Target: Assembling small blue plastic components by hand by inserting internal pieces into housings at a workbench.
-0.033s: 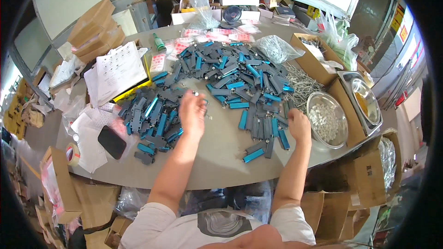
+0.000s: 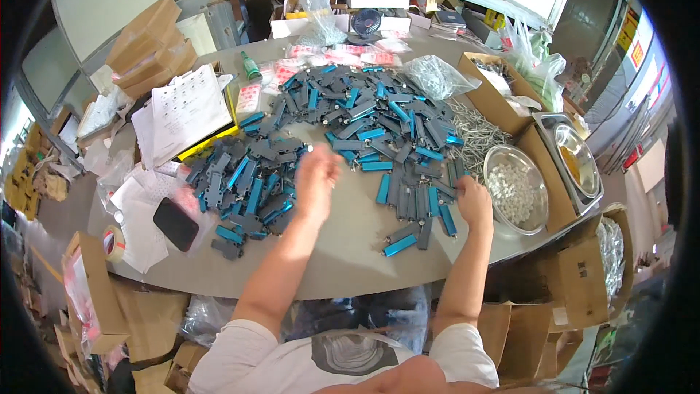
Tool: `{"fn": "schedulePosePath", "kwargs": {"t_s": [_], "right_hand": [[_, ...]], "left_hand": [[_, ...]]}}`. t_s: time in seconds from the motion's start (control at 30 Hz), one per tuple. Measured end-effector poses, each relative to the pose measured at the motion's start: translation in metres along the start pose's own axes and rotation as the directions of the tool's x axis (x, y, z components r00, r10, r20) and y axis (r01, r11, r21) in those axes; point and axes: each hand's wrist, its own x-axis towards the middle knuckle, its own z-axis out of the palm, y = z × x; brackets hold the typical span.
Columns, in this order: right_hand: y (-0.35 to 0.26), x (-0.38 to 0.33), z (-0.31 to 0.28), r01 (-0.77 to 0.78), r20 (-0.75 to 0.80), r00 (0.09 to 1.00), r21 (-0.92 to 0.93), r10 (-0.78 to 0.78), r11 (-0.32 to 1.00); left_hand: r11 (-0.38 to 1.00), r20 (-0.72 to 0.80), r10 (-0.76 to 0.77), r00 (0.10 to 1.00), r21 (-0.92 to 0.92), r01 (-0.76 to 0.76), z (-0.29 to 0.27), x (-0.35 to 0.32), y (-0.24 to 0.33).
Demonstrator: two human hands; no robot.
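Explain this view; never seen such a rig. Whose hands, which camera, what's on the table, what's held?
There's no robot: these are a person's bare hands, seen from a fisheye camera worn on the head, looking down. That lens bends straight edges.

On the table lie blue and grey parts, metal rods, a bowl of white pieces and a phone.

The left hand is blurred; the right hand is beside the parts. I can't tell what either holds.
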Motion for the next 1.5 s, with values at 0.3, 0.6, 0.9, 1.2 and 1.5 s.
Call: {"fn": "schedulePosePath", "kwargs": {"t_s": [0.3,0.6,0.9,1.2,1.5], "right_hand": [[0.023,-0.018,0.025,0.048,-0.062,0.997,-0.123,-0.056,0.991],[0.027,-0.031,0.023,-0.034,0.042,0.999,0.081,0.031,0.996],[-0.006,-0.044,0.007,-0.145,-0.256,0.96,-0.111,0.112,0.983],[-0.064,-0.098,0.019,-0.031,0.022,1.0,0.75,0.022,0.66],[-0.083,-0.12,0.031,-0.218,0.243,0.97,0.902,-0.02,0.372]], "left_hand": [[0.17,0.661,-0.424,0.62,0.73,-0.662,0.03,-0.087,-0.039],[0.105,0.505,-0.621,0.599,0.811,-0.575,0.019,-0.068,-0.027],[0.102,0.471,-0.747,0.47,0.779,-0.618,0.016,-0.05,-0.006],[0.227,0.55,-0.7,0.455,0.776,-0.588,0.011,-0.044,-0.005],[0.451,0.687,-0.557,0.467,0.722,-0.525,0.0,-0.02,0.01]]}}
